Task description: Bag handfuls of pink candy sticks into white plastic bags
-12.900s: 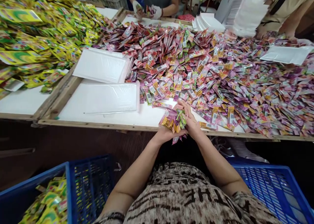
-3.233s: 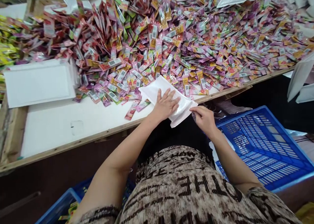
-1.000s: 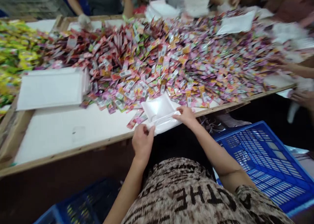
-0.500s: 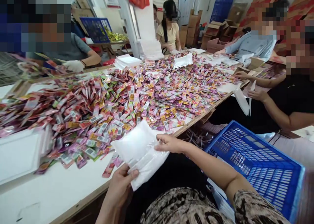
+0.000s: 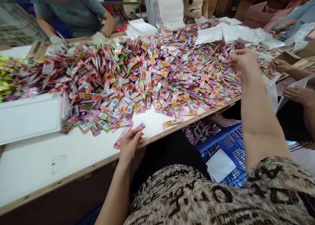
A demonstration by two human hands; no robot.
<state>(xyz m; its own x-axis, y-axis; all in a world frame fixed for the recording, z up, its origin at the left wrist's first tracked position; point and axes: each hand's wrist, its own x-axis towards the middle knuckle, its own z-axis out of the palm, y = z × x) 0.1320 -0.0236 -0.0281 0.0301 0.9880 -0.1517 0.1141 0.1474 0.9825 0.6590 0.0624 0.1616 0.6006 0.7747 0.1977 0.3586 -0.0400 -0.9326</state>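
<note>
Two hands at work here, and they're well apart. Closest in, down at 5 o'clock below the desk edge, there's a blue crate (image 5: 230, 142) with one flat white pouch (image 5: 220, 165) lying in it.

At the near edge of the desk (image 5: 73, 152), about 6 o'clock, the left grip (image 5: 130, 143) sits with its fingers curled down onto a pink sachet (image 5: 118, 143) that lies flat on the white top. The fingertips are touching it, but I honestly can't tell if it's pinched or just rested on. One more loose sachet (image 5: 172, 122) lies alone just off to 3 o'clock of that hand.

Further in, a stack of white pouches (image 5: 29, 116) sits at 9 o'clock, right against the big pile of sachets (image 5: 159, 77) (pink, purple, yellow, green) that covers the middle of the desk.

The right grip (image 5: 242, 61) is raised over the pile at 2 o'clock, fingers curled in. It's blurred, so no telling if anything's in it.

At 3 o'clock another person's bare hand (image 5: 299, 94) shows by the desk edge. At the far side, 11 o'clock, a co-worker's gloved hand (image 5: 98, 37) rests at the pile's rim, with more white pouches (image 5: 140, 27) stacked at 12.
</note>
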